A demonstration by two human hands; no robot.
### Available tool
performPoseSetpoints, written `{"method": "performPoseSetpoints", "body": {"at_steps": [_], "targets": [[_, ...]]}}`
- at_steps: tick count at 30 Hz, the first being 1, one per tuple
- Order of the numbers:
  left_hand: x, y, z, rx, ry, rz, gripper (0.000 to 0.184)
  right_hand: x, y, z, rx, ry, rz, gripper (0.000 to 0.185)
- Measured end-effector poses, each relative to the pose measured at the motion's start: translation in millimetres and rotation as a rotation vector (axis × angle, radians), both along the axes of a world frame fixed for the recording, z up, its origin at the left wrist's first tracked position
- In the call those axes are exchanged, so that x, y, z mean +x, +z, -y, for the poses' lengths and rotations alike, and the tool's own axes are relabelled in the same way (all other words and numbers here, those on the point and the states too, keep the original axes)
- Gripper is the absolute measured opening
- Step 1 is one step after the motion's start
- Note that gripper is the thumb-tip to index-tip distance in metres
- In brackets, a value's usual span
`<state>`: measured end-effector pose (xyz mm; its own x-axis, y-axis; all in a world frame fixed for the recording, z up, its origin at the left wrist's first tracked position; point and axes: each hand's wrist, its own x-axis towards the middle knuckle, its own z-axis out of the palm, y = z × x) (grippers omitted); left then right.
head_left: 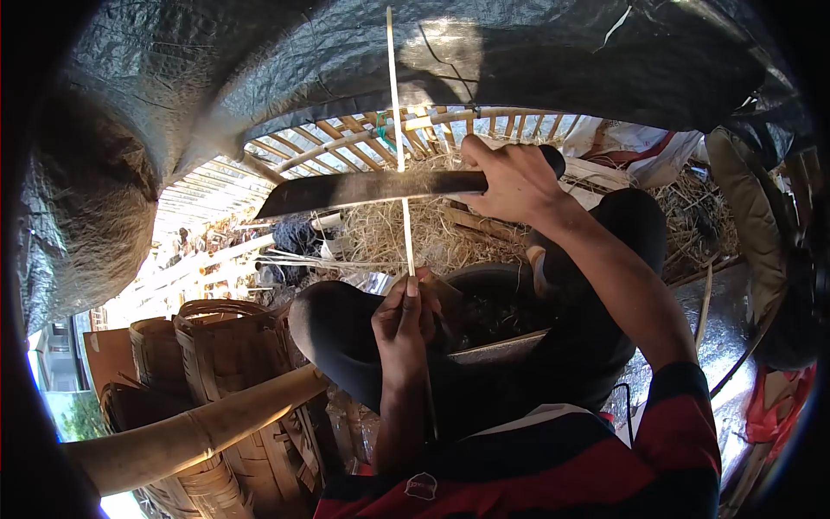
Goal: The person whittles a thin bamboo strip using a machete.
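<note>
My right hand (517, 183) is closed round the dark handle of a machete (363, 191), whose long blade points left. The blade lies across a thin pale bamboo strip (408, 238), over the strip's middle part. Between the thumb and fingers of my left hand (404, 316) the strip is pinched low down, above my lap. From there it runs nearly straight away from me, its far end reaching up before the dark tarp. Whether the blade's edge bites into the strip, I cannot tell.
A thick bamboo pole (207, 428) crosses at lower left, over woven bamboo baskets (220, 346). Dark tarp (562, 65) hangs ahead above a bamboo slat fence (346, 143). Straw and shavings (389, 229) cover the ground beyond my folded legs. Red plastic (778, 406) lies at right.
</note>
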<state>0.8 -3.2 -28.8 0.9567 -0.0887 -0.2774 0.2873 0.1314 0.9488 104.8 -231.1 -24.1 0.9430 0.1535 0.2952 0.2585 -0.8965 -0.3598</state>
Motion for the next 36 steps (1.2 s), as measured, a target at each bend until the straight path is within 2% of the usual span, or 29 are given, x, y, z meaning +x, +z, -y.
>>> {"method": "performPoseSetpoints", "body": {"at_steps": [2,4,7,9,10,12,16,18,19,23,24,27,28,30,32,33,36], "targets": [[2,0,3,-0.029,-0.016,-0.01,0.03,-14,2,-8,0.103,0.125,0.087,0.04],[2,1,10,-0.075,-0.005,-0.034,0.022,-22,-1,-18,0.088,0.254,0.184,0.036],[-4,-9,6,-0.055,0.003,-0.008,0.017,-30,-7,-32,0.103,0.354,0.051,0.038],[-6,-9,5,-0.055,0.015,-0.026,0.017,-31,-7,-36,0.005,0.345,-0.126,0.043],[-6,-9,5,-0.058,0.022,-0.043,0.017,-29,-8,-35,0.004,0.349,-0.126,0.043],[-4,-1,3,-0.056,0.004,-0.058,0.018,-24,-10,-30,0.026,0.335,0.051,0.045],[-1,5,0,-0.095,-0.032,-0.066,0.022,-12,-4,-21,0.0,0.266,0.209,0.045],[1,4,0,-0.094,-0.028,-0.075,0.022,-7,-3,-18,0.009,0.246,-0.044,0.042],[1,3,0,-0.093,-0.022,-0.081,0.023,-5,-5,-17,-0.02,0.229,0.056,0.039],[2,5,-2,-0.138,-0.023,-0.098,0.022,2,-15,-8,-0.08,0.124,0.106,0.041],[1,4,-4,-0.171,-0.027,-0.099,0.021,1,-9,-5,-0.082,0.123,0.106,0.041],[-5,3,-8,-0.205,-0.044,-0.096,0.02,7,8,8,-0.048,-0.084,0.088,0.047],[-7,3,-11,-0.202,-0.057,-0.096,0.02,9,11,16,-0.017,-0.129,-0.009,0.043],[-6,-1,-13,-0.19,-0.073,-0.06,0.021,6,14,16,0.058,-0.137,0.082,0.042],[-4,-2,-9,-0.187,-0.089,-0.021,0.021,-2,9,10,0.115,-0.062,0.073,0.051],[-3,-2,-6,-0.128,-0.075,-0.018,0.022,-10,8,2,0.13,-0.017,0.133,0.043],[-4,0,0,-0.038,-0.07,-0.008,0.023,-25,4,-19,0.027,0.182,0.159,0.04]]}}
